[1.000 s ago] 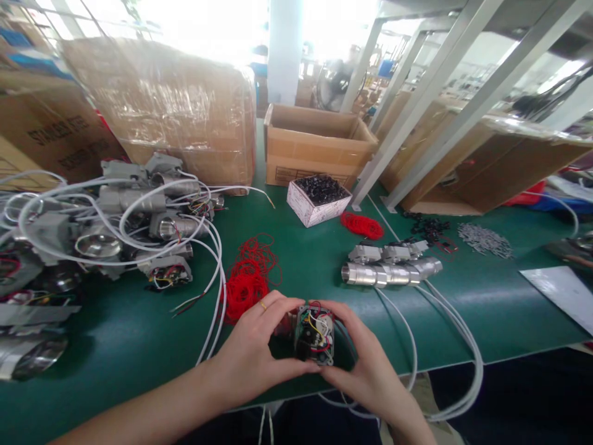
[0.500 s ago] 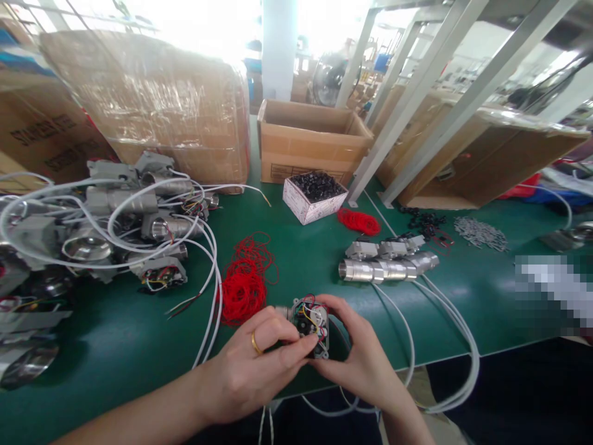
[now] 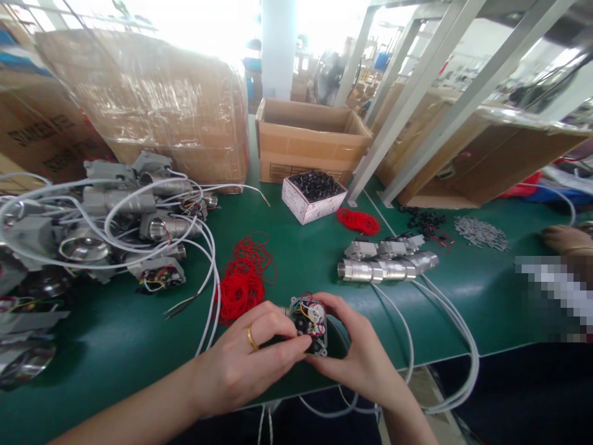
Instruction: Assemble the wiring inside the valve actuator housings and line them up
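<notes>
A worker's right hand [image 3: 354, 343] clamps thumb and fingers around the right side of an open gray box [image 3: 317, 315] packed with colored wires, held just above the near edge of a green bench [image 3: 301, 253]. The left hand [image 3: 243, 358], wearing 1 gold ring [image 3: 251, 337], has its thumb and fingertips drawn close together at the box's lower left; whether they pinch anything cannot be told. Red wire [image 3: 241, 293] lies tangled beyond the left hand, while 3 metal valves [image 3: 388, 269] sit in a row to the right. Another person's hand [image 3: 563, 239] rests at far right.
</notes>
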A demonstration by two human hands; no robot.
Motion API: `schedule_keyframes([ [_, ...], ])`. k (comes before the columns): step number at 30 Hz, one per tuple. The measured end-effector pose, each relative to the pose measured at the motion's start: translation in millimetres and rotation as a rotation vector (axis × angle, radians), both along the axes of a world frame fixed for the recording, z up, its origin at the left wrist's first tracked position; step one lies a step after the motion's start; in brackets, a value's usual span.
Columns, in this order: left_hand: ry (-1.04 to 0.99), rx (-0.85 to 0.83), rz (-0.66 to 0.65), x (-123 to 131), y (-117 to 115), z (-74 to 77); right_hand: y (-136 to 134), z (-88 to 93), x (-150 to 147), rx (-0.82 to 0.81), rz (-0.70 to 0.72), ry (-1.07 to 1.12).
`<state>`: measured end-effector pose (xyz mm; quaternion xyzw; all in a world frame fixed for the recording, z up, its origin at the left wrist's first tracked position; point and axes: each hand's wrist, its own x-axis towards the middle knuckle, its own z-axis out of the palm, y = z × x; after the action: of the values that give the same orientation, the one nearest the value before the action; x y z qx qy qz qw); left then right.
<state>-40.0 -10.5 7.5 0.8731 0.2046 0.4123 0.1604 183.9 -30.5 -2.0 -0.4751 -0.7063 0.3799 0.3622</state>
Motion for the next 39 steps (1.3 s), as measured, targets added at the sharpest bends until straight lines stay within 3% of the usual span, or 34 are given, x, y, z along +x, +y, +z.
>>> schedule_keyframes([
  [4,-0.016,-0.067,0.049,-1.0,2.3,-3.3,0.4,-0.9,-1.0,-0.038,-0.002,0.005],
  [9,0.027,-0.394,0.133,2.6,6.8,-15.9,0.9,6.8,11.3,-0.012,0.059,-0.066],
  [15,-0.006,-0.662,0.113,9.9,8.0,-15.2,22.9,56.5,12.5,0.316,0.177,-0.229],
  [18,0.003,-0.695,0.094,10.1,8.0,-9.5,42.7,86.0,-5.9,0.411,0.4,-0.432],
  [22,-0.006,-0.761,0.078,8.7,7.4,-9.2,59.6,110.7,-30.2,0.376,0.636,-0.794],
  [26,-0.009,-0.83,0.112,8.2,4.9,-17.8,61.6,115.6,-44.3,0.395,0.714,-0.96],
  [30,-0.061,-0.829,0.065,8.5,0.5,-23.8,62.6,117.7,-51.6,0.355,0.801,-1.036],
  [39,-0.062,-0.762,0.036,12.7,-0.9,-10.9,55.2,107.2,-20.9,0.309,0.724,-0.696],
])
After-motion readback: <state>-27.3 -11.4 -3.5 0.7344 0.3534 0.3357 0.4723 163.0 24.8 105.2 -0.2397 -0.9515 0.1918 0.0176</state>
